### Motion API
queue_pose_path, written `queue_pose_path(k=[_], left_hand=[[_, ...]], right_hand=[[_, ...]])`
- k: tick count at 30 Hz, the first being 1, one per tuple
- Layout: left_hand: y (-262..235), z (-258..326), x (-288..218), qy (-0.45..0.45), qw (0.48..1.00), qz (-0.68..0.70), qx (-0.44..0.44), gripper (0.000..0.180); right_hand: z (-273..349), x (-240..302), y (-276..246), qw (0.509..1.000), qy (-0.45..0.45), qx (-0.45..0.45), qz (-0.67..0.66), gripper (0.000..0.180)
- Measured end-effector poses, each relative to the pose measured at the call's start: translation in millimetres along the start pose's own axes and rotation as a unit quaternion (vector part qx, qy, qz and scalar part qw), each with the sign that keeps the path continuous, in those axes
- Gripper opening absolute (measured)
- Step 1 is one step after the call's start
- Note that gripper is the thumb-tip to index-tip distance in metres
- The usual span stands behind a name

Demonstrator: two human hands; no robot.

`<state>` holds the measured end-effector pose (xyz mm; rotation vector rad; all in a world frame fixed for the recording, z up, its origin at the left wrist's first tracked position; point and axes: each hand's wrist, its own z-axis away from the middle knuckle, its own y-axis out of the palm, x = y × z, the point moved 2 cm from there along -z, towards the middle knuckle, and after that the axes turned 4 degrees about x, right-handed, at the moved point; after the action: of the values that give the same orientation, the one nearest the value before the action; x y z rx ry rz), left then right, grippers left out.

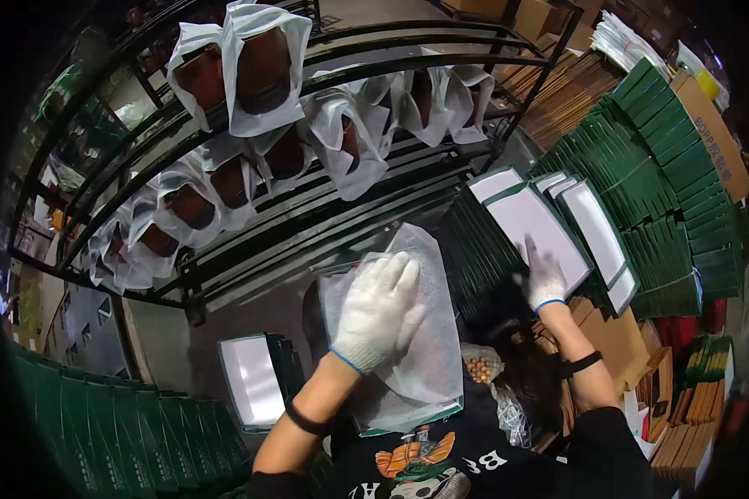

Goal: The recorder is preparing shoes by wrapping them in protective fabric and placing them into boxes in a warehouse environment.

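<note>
My left hand (pixel 380 312), in a white knit glove, lies with its fingers stretched out on a translucent white bag (pixel 429 333). The bag rests over a green box (pixel 451 406), whose edges show at its lower end; what the bag contains is veiled. To the right, my gloved right hand (pixel 544 273) has its fingers apart against the white inside of a green tray-like box part (pixel 541 229) on top of a stack. Its thumb side is partly lost in shadow.
Ahead stands a black metal rack (pixel 324 220) hung with several white bags (pixel 345 141) holding dark reddish-brown items. Green box parts are piled at right (pixel 641 158) and lower left (pixel 125 424). An open box (pixel 254 382) stands left of my arm, and cardboard (pixel 612 341) lies right.
</note>
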<state>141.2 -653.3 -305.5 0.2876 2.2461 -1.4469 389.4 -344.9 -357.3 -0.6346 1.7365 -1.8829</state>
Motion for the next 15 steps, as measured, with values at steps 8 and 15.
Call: queue_pose_path(k=[8,15], left_hand=[[24,10,-6,-0.051,0.997,-0.051,0.036,0.056],[3,177,-91,-0.312,0.928,0.201,0.008,0.121]], right_hand=[[29,4,-97,0.981,-0.096,-0.170,0.004,0.040],[206,99,20,0.922,-0.106,0.097,-0.359,0.088]])
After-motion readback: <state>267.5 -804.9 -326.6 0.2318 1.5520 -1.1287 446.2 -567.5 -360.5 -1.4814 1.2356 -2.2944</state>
